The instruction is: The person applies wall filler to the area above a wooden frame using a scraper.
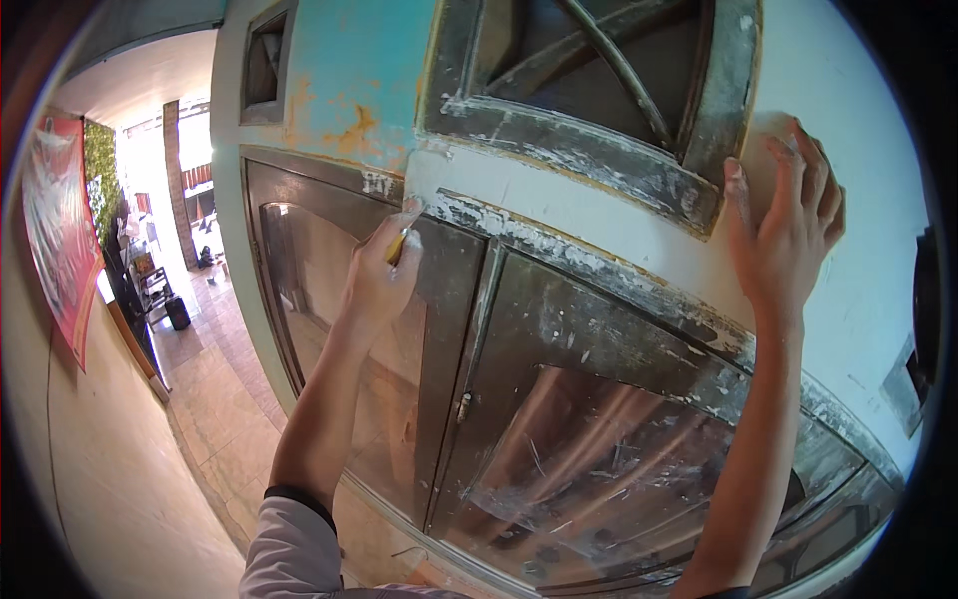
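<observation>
One head-worn fisheye view faces a window frame (pixel 559 160) close up (edges bend at the rim).

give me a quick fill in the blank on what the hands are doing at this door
1. The left hand grips a small tool with a ____ handle, its tip on the white filler.
2. The right hand lies ____ on the door, holding nothing.
3. The upper part of the door is painted ____.
4. The glass panes sit in ____ frames smeared with white.

Missing words: yellow; flat; turquoise; metal
</observation>
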The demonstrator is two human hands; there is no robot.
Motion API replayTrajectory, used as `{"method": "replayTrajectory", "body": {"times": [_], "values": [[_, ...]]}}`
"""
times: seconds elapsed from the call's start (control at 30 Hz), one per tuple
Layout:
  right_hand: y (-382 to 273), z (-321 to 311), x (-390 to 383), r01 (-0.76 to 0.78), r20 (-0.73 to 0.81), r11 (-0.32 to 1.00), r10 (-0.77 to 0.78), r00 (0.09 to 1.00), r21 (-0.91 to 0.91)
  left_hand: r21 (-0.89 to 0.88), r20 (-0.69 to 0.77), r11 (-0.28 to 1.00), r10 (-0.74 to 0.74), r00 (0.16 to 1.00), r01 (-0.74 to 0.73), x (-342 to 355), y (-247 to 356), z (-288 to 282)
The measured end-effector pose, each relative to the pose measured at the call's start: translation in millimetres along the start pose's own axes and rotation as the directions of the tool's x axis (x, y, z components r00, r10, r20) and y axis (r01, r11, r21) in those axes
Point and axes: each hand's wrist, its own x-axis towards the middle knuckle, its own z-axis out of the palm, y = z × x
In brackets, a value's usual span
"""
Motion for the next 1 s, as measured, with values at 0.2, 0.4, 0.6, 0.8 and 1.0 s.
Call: {"method": "replayTrajectory", "body": {"times": [0.2, 0.4, 0.6, 0.8, 1.0], "values": [[7.8, 3.0, -1.4, 0.009, -0.014, 1.0, -0.01, 1.0, -0.028, -0.071, 0.097, 0.996, -0.041, 0.994, 0.048, 11.3, 16.7, -3.4], [-1.1, 1.3, 2.8, 0.012, -0.002, 1.0, -0.012, 1.0, -0.02, -0.008, -0.02, 0.994, 0.109, 0.994, -0.109, 4.3, -0.5, -1.0], [7.1, 2.9, -2.6, -0.005, 0.005, 1.0, 0.005, 1.0, -0.018, -0.02, -0.013, 0.995, 0.096, 0.995, -0.096, 13.7, 16.5, 5.4], [2.4, -0.6, 1.6, -0.003, 0.011, 1.0, 0.003, 1.0, -0.023, -0.034, 0.003, 0.999, -0.02, 1.0, 0.02, -16.2, -3.9, 3.7], [5.7, 0.3, 0.3, 0.003, -0.008, 1.0, -0.004, 1.0, -0.013, 0.006, -0.017, 0.992, 0.124, 0.992, -0.124, 1.0, 2.4, 2.2]]}}
